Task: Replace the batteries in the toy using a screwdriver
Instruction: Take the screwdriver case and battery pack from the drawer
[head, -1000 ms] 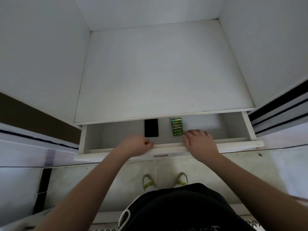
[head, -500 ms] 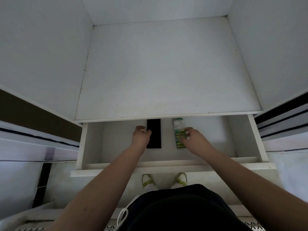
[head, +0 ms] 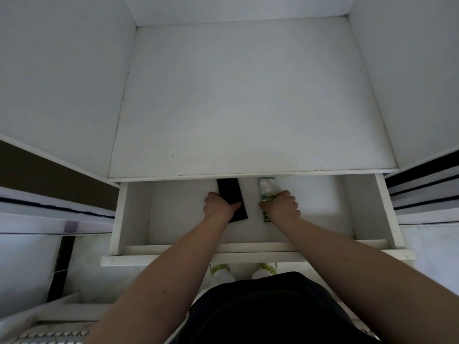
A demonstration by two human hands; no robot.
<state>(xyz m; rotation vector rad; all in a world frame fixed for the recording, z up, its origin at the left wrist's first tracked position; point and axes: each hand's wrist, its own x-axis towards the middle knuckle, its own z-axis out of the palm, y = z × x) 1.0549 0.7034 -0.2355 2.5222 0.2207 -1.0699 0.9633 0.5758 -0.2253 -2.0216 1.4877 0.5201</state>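
A white drawer point(head: 131, 219) stands pulled out under a white shelf. Inside lie a flat black rectangular case point(head: 229, 192) and a green pack of batteries point(head: 266, 186). My left hand point(head: 218, 206) grips the left edge of the black case, thumb lying across its top. My right hand point(head: 282, 203) has its fingers curled round the near part of the battery pack, hiding its middle. Neither a toy nor a screwdriver shows in this view.
The white shelf top point(head: 248, 95) above the drawer is boxed in by white walls left, right and behind. The drawer's front panel point(head: 173, 258) juts toward my legs. My feet in white and yellow shoes point(head: 222, 270) stand below on a pale floor.
The drawer has come further out. Both hands left its front edge and reached inside: the left onto the black case, the right onto the battery pack.
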